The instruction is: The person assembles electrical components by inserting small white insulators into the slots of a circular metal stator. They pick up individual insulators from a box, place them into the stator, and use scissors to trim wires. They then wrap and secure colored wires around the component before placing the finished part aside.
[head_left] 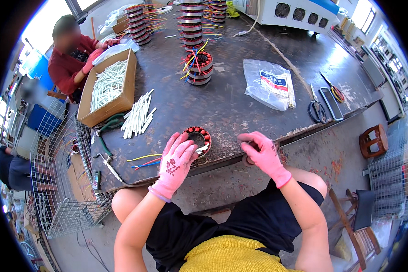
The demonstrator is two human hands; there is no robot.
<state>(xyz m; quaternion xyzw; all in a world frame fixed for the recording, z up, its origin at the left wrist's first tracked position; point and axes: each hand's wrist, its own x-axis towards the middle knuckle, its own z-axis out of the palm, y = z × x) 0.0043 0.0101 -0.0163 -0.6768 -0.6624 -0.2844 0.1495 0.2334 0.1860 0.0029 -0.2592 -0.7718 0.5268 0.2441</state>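
Near the table's front edge lies a ring-shaped motor stator (pixel 205 134) with red windings. My left hand (pixel 176 163), in a pink glove, grips its left side, fingers laid over the rim. A short white sleeve (pixel 203 148) shows at the stator's near side, by my thumb. Yellow, red and blue lead wires (pixel 147 162) stick out left from under that hand. My right hand (pixel 265 154), also pink-gloved, is apart from the stator, at the table edge. Its fingers are curled around something dark that I cannot make out.
White sleeves (pixel 138 115) lie loose beside a cardboard box (pixel 128 86) of more. Green-handled pliers (pixel 105 144) and a soldering iron (pixel 114 171) sit left. Stacked stators (pixel 199 72) stand ahead. A plastic bag (pixel 258 93), scissors (pixel 316 110) and phone (pixel 331 103) lie right. A co-worker (pixel 68 59) sits far left.
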